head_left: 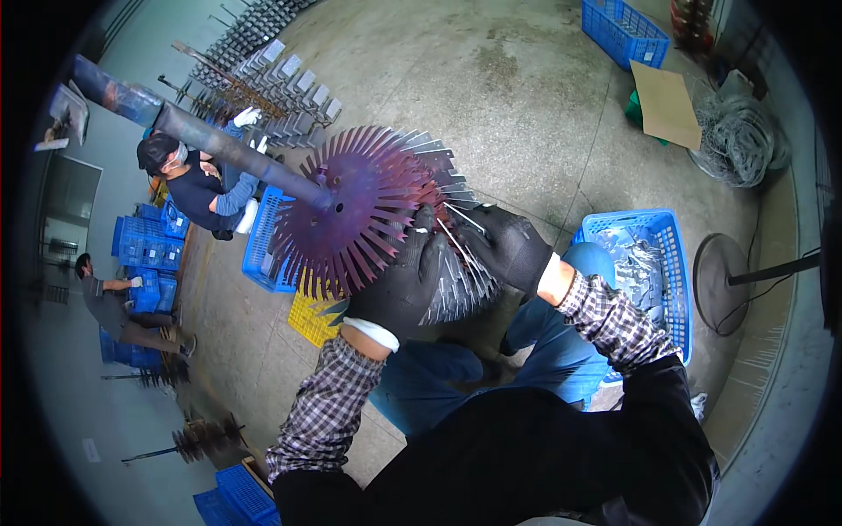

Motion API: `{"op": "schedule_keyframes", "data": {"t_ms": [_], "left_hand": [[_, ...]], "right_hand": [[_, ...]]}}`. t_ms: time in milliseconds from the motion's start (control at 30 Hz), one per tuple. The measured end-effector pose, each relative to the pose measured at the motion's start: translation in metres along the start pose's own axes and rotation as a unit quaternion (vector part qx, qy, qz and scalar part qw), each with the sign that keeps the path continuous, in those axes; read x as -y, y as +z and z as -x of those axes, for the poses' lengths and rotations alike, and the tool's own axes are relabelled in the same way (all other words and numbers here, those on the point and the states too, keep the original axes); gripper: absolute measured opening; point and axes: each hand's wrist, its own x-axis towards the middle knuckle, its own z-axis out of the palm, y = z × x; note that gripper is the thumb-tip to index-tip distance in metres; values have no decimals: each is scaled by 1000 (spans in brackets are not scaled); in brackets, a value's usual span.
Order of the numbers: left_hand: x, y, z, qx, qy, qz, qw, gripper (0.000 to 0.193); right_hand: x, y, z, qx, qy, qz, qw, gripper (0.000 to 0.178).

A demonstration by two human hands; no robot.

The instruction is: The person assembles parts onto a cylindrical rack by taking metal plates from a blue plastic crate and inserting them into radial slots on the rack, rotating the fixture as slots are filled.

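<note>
Purple toothed discs (351, 210) are mounted on a thick pipe-like shaft (237, 153) that comes in from the upper left. Flat grey metal pieces (460, 289) fan out from the rear discs. My left hand (395, 285), in a black glove, is closed at the discs' near right edge, its fingers around thin metal strips. Gloved in black too, my right hand (509, 250) pinches the end of a thin silvery strip (465, 217) just right of the left fingers. The gloves partly hide the strips and the teeth behind them.
A blue crate (675, 280) of metal pieces stands by my right leg, near a round stand base (724, 285). Left of my legs are a yellow crate (311, 316) and a blue crate (260, 250). A co-worker (197, 188) sits beyond the shaft; another person (118, 294) bends by stacked crates.
</note>
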Motion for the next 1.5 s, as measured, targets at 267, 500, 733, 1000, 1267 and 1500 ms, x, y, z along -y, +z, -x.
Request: {"op": "schedule_keyframes", "data": {"t_ms": [267,500,733,1000,1267,1500], "left_hand": [[0,7,-1,4,4,-44,999,41],[4,8,1,-10,3,-17,1000,41],[-4,5,-5,-14,4,-27,1000,36],[3,13,2,-24,6,-36,999,36],[1,18,4,30,3,-16,999,35],[1,19,8,9,40,-34,999,32]], "right_hand": [[5,-1,-2,-38,-39,0,999,34],[15,-7,-4,-7,-20,9,1000,34],[8,-7,0,-27,-41,2,999,36],[15,-9,2,-2,0,-4,1000,35],[15,-12,2,-14,-27,3,1000,35],[18,-14,2,-9,-22,-9,1000,34]]}}
